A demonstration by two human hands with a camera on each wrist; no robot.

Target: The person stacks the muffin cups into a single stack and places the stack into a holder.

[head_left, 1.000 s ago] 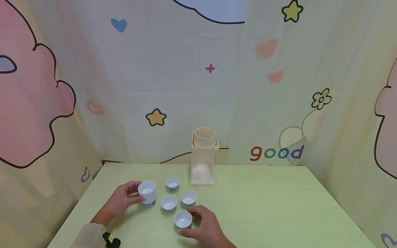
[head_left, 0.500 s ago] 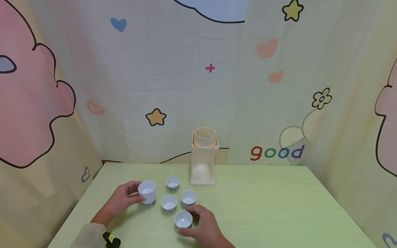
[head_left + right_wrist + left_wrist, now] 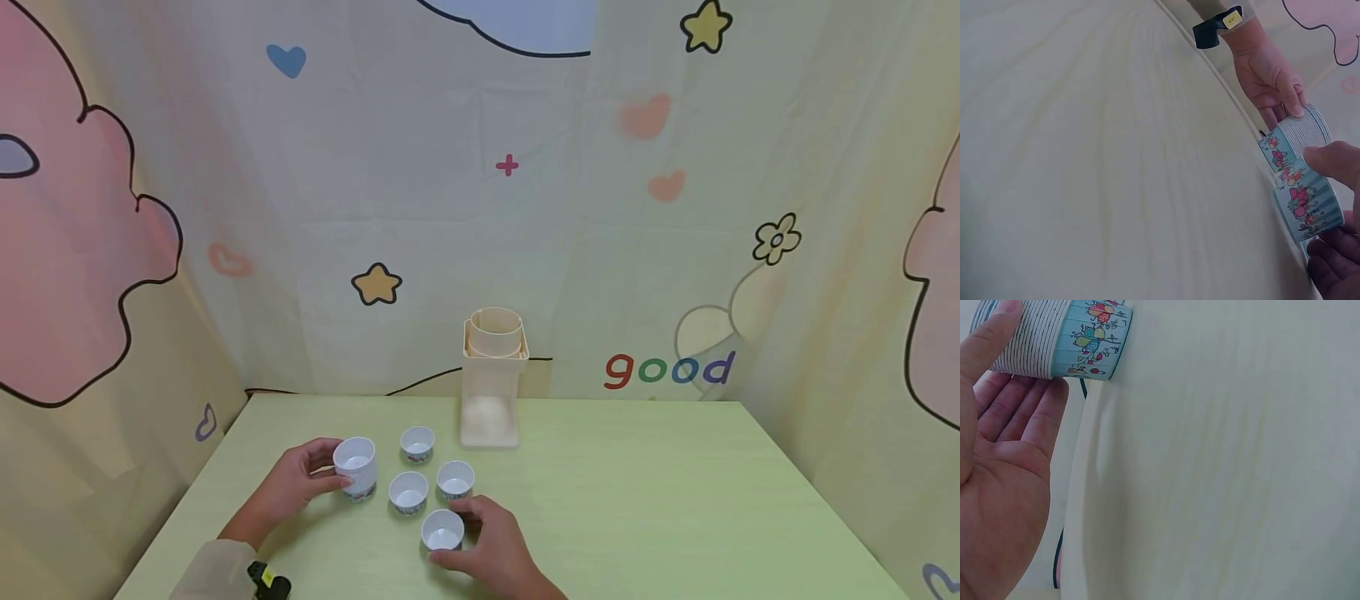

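My left hand (image 3: 292, 483) grips a stack of nested white-rimmed paper cups (image 3: 356, 467) at the left of the group. In the left wrist view, the stack (image 3: 1029, 340) shows many tight rims and a light blue side with colourful drawings, thumb on one side and fingers on the other. Nearer the front, my right hand (image 3: 495, 546) holds a single small paper cup (image 3: 442, 530) between thumb and fingers. Its side (image 3: 1307, 203) is blue with red flowers in the right wrist view. Three more cups stand upright between the hands: a back one (image 3: 417, 444), a middle one (image 3: 408, 492) and a right one (image 3: 456, 480).
A cream-coloured stand (image 3: 489, 408) with a round tube (image 3: 496, 332) in its top stands at the table's back edge, behind the cups. The pale green table (image 3: 637, 500) stretches off to the right. A printed cloth (image 3: 420, 167) hangs behind and at both sides.
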